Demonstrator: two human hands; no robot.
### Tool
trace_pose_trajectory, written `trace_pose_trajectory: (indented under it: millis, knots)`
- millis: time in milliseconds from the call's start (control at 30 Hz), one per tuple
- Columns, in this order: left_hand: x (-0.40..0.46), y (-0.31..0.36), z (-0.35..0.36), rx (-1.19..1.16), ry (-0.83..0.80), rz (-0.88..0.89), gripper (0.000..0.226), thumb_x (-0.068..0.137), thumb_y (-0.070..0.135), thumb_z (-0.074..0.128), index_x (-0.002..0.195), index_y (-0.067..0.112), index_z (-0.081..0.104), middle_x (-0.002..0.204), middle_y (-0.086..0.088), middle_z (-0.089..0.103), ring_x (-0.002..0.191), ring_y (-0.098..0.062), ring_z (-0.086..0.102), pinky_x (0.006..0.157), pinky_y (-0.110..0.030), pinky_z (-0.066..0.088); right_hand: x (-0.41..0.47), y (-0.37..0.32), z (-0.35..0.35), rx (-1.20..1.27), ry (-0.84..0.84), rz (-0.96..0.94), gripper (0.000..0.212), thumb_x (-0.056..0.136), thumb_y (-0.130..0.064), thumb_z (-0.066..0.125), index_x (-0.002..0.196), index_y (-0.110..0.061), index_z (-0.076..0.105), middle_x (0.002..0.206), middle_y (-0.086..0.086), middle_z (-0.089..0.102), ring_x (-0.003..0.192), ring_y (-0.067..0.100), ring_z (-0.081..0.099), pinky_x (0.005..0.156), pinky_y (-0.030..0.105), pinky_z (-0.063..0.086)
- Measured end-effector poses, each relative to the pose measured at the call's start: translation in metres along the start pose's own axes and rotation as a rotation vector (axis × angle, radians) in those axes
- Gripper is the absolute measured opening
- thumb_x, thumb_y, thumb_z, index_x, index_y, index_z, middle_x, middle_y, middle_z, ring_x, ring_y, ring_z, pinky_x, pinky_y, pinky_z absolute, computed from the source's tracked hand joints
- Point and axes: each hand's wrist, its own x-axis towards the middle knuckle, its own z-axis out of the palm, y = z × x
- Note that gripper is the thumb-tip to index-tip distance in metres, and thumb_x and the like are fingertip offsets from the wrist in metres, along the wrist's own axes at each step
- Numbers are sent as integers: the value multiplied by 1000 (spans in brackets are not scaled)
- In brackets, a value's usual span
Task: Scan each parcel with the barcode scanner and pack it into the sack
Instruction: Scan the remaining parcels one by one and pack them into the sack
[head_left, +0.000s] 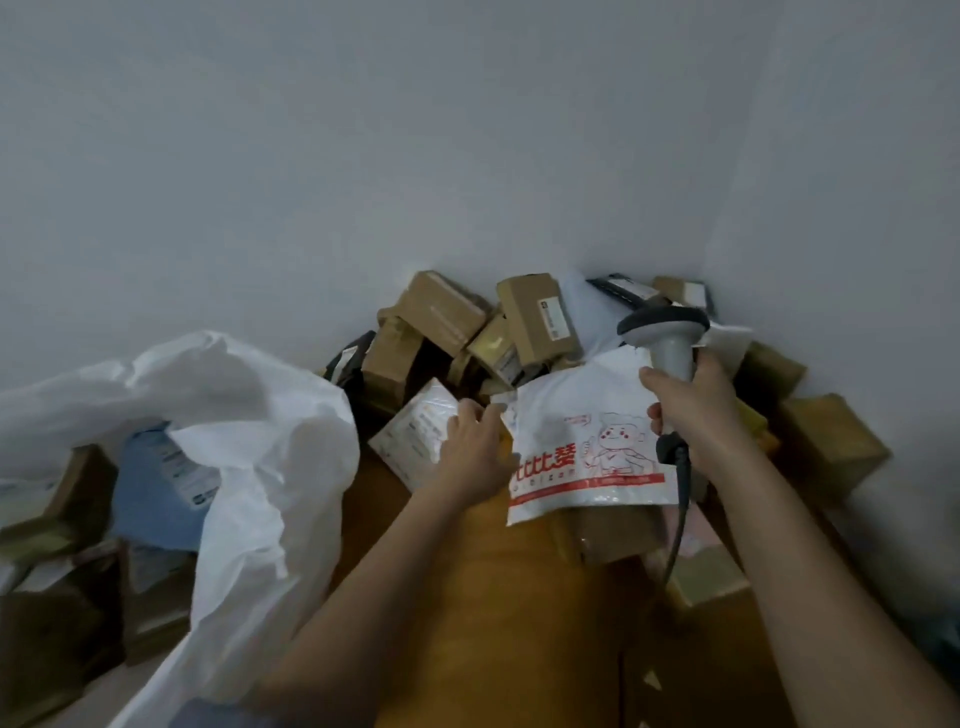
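The white poly mailer (582, 447) with the red cartoon print, just right of centre frame, looks like the parcel in play. My guess is it's light and floppy: thin plastic film, already creased and sagging at the lower edge, so it'll bend and slide rather than hold a shape. The film probably gets slippery too. Best bet is pinching an edge or corner, or flattening it so the label faces the scanner; I can't see a barcode on the side showing.

The left hand (475, 447) is at the mailer's left edge, fingers curled over it, so I read that as a grip on the edge, though the fingertips are partly hidden. It's also right beside a small white padded parcel (415, 434) to the left, apparently not holding it.

The right hand (696, 410) is wrapped around the grey handle of the barcode scanner (667, 332), head pointing up-frame toward the pile of brown cardboard boxes (540, 322) against the wall, cable hanging down.

The white sack (249, 415) gapes open in the left of the frame with 1 blue parcel (150, 493) inside.
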Motion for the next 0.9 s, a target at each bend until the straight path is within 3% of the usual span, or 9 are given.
trace_pose_trajectory:
  millis: [67,200,367,500,633,733,767,833,900]
  knots:
    - [6,14,30,8,-118,59,78,88,47,66,151,33,23,153,-4,21,139,-29,29,108,-46,41,6,9,-14,5,4,0,38,90,-24,65,123,-17,47,92,9,60,65,17,60,49,28,47]
    - [13,35,70,0,-302,120,91,82,52,70,151,44,11,158,1,15,142,-32,24,110,-53,36,15,22,-29,32,2,17,38,91,-24,65,124,-25,47,91,4,59,64,16,61,47,26,47]
    - [23,48,97,23,-295,127,91,85,44,68,142,63,0,161,7,5,147,-34,13,115,-59,24,26,28,-34,63,27,29,34,90,-23,66,119,-27,49,89,3,60,64,14,61,47,24,46]
    - [31,41,95,-152,-307,141,72,96,36,57,138,70,9,163,7,11,147,-27,22,114,-48,35,34,30,-35,84,56,30,31,91,-24,66,116,-29,49,83,1,59,60,12,59,48,24,47]
    - [32,27,67,-304,-85,246,59,100,22,53,138,60,29,150,6,42,135,-13,44,106,-31,44,39,32,-27,143,60,36,31,91,-23,65,116,-30,48,77,3,59,48,6,56,40,20,44]
    - [31,23,28,-552,180,248,40,97,23,52,128,47,44,121,17,58,112,6,57,80,-13,53,37,31,-19,197,31,16,29,91,-20,64,115,-27,49,81,4,58,44,3,57,42,17,45]
    - [32,21,17,-619,268,204,36,98,21,49,126,43,49,117,15,59,110,5,60,76,-14,55,36,31,-17,201,32,8,29,91,-20,64,114,-27,48,82,4,58,45,3,58,43,18,46]
    - [35,16,-4,-713,385,64,33,101,17,45,127,35,54,118,6,63,112,-9,62,78,-29,60,34,30,-13,217,34,-7,26,90,-20,64,109,-27,48,81,5,58,44,2,57,44,19,47]
    - [35,10,-21,-847,463,-31,31,101,16,46,119,38,58,109,10,67,100,-5,66,70,-28,59,31,27,-9,230,32,-16,24,89,-20,65,102,-30,48,79,5,58,44,2,57,44,20,47]
